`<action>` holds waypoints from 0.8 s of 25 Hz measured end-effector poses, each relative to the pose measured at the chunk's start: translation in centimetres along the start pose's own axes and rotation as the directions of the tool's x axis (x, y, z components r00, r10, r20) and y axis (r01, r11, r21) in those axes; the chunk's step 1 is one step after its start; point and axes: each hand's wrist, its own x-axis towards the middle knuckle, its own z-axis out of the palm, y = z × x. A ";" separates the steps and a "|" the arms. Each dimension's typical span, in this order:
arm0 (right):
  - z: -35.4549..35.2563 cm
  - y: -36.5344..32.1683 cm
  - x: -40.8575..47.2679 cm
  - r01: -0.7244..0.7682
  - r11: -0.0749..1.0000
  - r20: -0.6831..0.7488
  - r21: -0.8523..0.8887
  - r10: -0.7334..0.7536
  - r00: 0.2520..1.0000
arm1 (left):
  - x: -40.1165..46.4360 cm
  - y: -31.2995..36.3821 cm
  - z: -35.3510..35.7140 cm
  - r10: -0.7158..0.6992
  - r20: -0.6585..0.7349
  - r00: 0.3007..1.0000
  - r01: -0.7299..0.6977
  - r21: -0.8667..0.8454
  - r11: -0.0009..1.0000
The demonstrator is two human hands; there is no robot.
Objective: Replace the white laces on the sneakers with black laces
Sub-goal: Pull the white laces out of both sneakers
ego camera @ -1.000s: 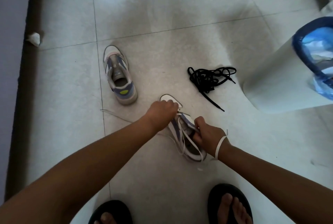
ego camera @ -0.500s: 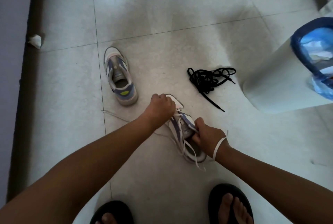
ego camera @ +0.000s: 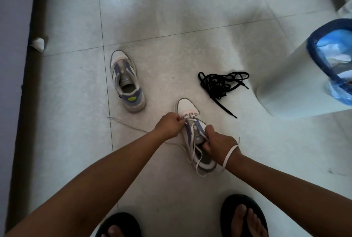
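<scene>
sneakers, two of them, sit on the pale tiled floor (ego camera: pixel 171 17), and the near sneaker (ego camera: pixel 192 134) is the one being worked on. nearest the camera, two feet in black sandals (ego camera: pixel 243 215) stand at the bottom edge. just past them, the near sneaker points its toe away from the person, with its white lace (ego camera: pixel 196 153) partly pulled out and hanging in loose loops over the heel end. the right hand (ego camera: pixel 219 146) grips the sneaker at its tongue and collar, fingers curled in around the opening; a strand of white lace is looped round that wrist. the left hand (ego camera: pixel 170 125) is at the eyelets near the toe, fingers curled and pinching the white lace there. another strand of white lace trails left across the floor from under the left forearm. farther out to the left, well apart from the hands, the second sneaker (ego camera: pixel 126 82) stands upright with no lace visible in it. to the right, near the first sneaker's toe, the black laces (ego camera: pixel 219 84) lie in a tangled pile on the tile. beyond those, at the right edge, stands a white bin (ego camera: pixel 285 84) lined with a blue bag (ego camera: pixel 331 61).
</scene>
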 end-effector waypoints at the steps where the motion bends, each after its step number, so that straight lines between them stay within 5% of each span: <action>1: -0.1 0.0 0.1 0.005 1.000 0.013 -0.006 -0.004 1.000 | 0.2 0.0 -0.1 0.000 0.016 1.000 0.001 -0.025 1.000; 5: -0.3 -0.2 0.2 0.001 1.000 0.034 -0.019 -0.001 0.999 | 0.0 0.3 0.7 0.098 -0.010 0.995 -0.097 0.074 0.993; 7: -0.2 -0.2 0.2 -0.008 0.998 0.048 -0.064 0.012 0.999 | -0.1 0.6 -0.3 0.163 -0.037 0.986 -0.148 0.263 0.953; 10: 0.1 -0.4 0.4 -0.021 0.993 0.047 -0.117 0.026 0.999 | 1.0 0.1 -3.9 0.362 -0.180 0.915 -0.115 0.742 0.660; 12: 0.1 -0.7 0.6 -0.024 0.996 0.054 -0.089 0.029 0.998 | 0.8 0.2 -5.1 0.368 -0.250 0.895 -0.033 0.788 0.615; 14: 0.2 -0.8 0.7 -0.016 0.999 0.037 -0.037 0.017 0.999 | 0.2 1.4 -4.3 0.028 -0.304 0.952 0.061 0.281 0.958; 15: 0.4 -0.8 0.8 -0.008 1.000 0.012 -0.016 0.008 1.000 | -0.1 1.9 -3.5 -0.205 -0.171 0.964 0.190 -0.098 0.977; 16: 0.6 -0.8 0.8 -0.002 1.000 -0.013 -0.006 0.002 1.000 | -0.5 2.2 -2.9 -0.333 0.015 0.943 0.320 -0.323 0.891; 18: 0.7 -0.5 0.8 -0.012 1.000 -0.044 -0.004 0.011 0.999 | -0.8 1.9 -1.8 -0.351 0.192 0.917 0.397 -0.336 0.854; 20: 0.8 -0.3 0.9 -0.017 1.000 -0.050 -0.015 0.017 0.999 | -1.1 1.3 -1.4 -0.298 0.178 0.938 0.340 -0.304 0.890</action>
